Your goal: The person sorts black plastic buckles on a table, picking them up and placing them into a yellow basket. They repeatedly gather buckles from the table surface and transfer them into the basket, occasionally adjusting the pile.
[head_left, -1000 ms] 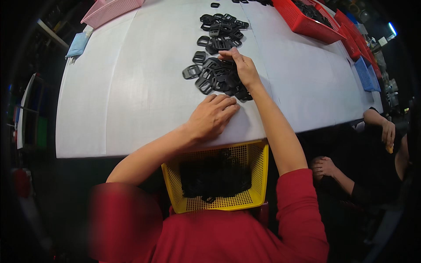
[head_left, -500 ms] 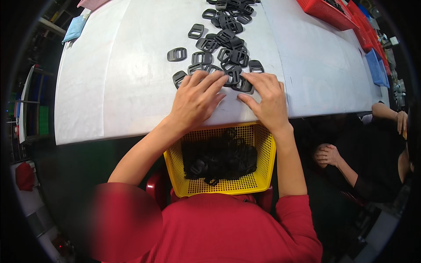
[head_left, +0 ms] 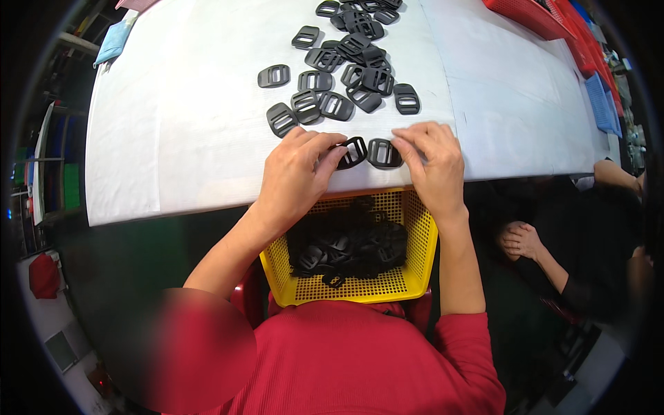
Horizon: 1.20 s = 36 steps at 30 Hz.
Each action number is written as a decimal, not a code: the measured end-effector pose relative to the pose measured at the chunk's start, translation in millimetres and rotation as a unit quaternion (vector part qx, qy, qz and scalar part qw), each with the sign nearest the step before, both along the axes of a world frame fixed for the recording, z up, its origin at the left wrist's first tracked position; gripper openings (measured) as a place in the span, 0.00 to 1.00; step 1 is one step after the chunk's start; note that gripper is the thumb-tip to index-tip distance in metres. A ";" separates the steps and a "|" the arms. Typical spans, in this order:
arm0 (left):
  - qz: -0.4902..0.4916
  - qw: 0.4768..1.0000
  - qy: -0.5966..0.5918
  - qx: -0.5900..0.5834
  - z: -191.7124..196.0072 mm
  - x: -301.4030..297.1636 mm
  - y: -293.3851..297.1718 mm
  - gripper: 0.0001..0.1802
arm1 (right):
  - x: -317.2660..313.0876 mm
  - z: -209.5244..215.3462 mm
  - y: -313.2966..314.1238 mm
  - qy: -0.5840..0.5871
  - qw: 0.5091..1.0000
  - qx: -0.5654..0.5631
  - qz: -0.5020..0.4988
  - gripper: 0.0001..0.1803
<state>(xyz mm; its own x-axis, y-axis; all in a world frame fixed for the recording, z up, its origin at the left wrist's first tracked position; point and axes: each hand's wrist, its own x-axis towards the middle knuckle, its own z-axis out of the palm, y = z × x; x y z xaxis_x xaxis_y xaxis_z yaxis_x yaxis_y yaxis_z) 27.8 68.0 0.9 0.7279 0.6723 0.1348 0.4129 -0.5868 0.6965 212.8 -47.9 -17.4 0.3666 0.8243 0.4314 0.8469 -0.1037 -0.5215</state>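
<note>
Near the table's front edge, my left hand point(head_left: 297, 168) pinches a black plastic strap buckle point(head_left: 355, 151) between thumb and fingers, tilted up from the white tabletop. Just to its right, a second black buckle point(head_left: 384, 164) is gripped at its right side by the thumb and fingers of my right hand point(head_left: 437, 160). The two buckles are close together with a small gap between them. Beyond my hands, several loose black buckles point(head_left: 336, 106) lie scattered and overlapping on the table point(head_left: 207, 124), running back to a heap at the far side.
A yellow mesh basket point(head_left: 353, 299) with many black pieces inside stands below the table edge, between my forearms. Red baskets point(head_left: 529, 19) and a blue basket point(head_left: 600, 104) are at the right. A light blue cloth item point(head_left: 114, 43) hangs at the left corner. Another person's hand point(head_left: 520, 240) shows at right.
Both hands have come back toward the table's front edge, each drawing one buckle away from the pile. The remaining nearby buckles are spread apart a little more.
</note>
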 end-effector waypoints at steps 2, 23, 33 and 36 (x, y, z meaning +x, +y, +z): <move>0.015 0.995 -0.017 0.099 -0.7 -7.0 5.0 0.15 | -1.0 2.8 19.2 -0.029 0.999 0.034 0.019 0.08; 0.037 0.953 0.047 0.296 -17.2 -27.7 106.8 0.16 | -18.8 2.1 111.6 -0.185 0.976 0.026 0.113 0.13; 0.104 0.980 0.015 0.171 -1.3 -61.9 64.3 0.10 | -1.6 6.9 68.7 -0.163 0.985 -0.027 0.045 0.16; 0.120 0.981 -0.007 0.152 3.1 -59.9 62.0 0.11 | 13.2 4.1 65.5 -0.191 0.980 -0.056 0.029 0.20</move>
